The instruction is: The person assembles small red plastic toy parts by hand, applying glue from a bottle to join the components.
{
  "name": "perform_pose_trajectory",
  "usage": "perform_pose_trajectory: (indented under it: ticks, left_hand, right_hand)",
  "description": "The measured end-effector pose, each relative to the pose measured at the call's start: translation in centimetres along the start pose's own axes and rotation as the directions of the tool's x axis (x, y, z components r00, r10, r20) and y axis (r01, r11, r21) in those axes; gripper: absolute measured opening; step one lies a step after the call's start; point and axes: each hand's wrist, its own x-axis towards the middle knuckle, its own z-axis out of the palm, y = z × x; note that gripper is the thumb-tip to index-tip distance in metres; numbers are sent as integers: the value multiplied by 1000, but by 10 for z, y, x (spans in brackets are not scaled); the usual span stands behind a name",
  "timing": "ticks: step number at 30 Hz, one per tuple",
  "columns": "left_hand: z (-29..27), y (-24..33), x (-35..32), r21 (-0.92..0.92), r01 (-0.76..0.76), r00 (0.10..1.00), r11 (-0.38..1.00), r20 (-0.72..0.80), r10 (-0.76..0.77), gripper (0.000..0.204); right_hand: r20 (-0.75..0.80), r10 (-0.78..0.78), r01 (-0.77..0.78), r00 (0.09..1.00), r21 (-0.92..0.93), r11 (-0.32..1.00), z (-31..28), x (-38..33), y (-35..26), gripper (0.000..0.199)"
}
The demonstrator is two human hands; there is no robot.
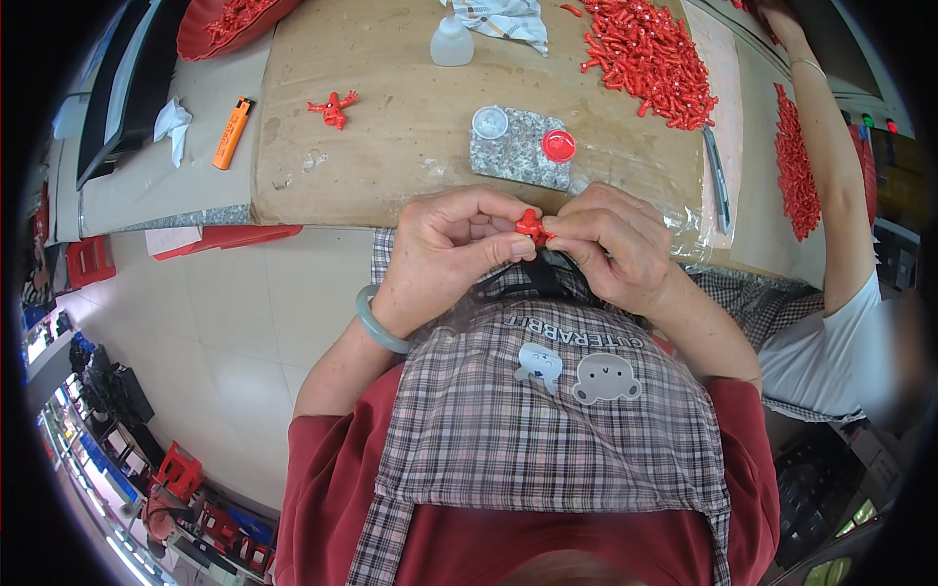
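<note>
Head view showed my left hand (454,249) and right hand (611,244) both pinching one small red piece (532,227) over the table's near edge (322,217); I judged steady fingertip pressure advisable.

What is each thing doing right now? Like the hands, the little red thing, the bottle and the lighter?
Left hand: pinching the small red piece, fingers curled.
Right hand: pinching the same piece from the other side.
Small red piece: held between both hands, off the table.
Red branched piece: lying loose on the board.
Clear bottle: standing upright.
Orange lighter: lying flat.
Red cap: resting on the stone slab.
Pile of red pieces: heaped loose.
</note>
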Motion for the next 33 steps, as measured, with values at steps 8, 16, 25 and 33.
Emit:
perform_pose_trajectory:
  ticks: [8,16,25,33]
  left_hand:
    - [0,0,2,11,-84,996,996,15,84,22]
    - [1,2,2,-28,-128,991,991,26,128,20]
    - [1,1,7,26,-221,974,975,59,219,19]
    - [4,3,7,134,-312,950,940,41,310,23]
  right_hand:
    - [-9,-63,62,998,-59,996,-4,3,3,18]
    - [54,-164,170,985,-145,975,-7,1,7,28]
    - [-37,-55,55,998,-16,998,-1,1,3,29]
    - [-94,6,-7,996,-9,1000,2,0,2,26]
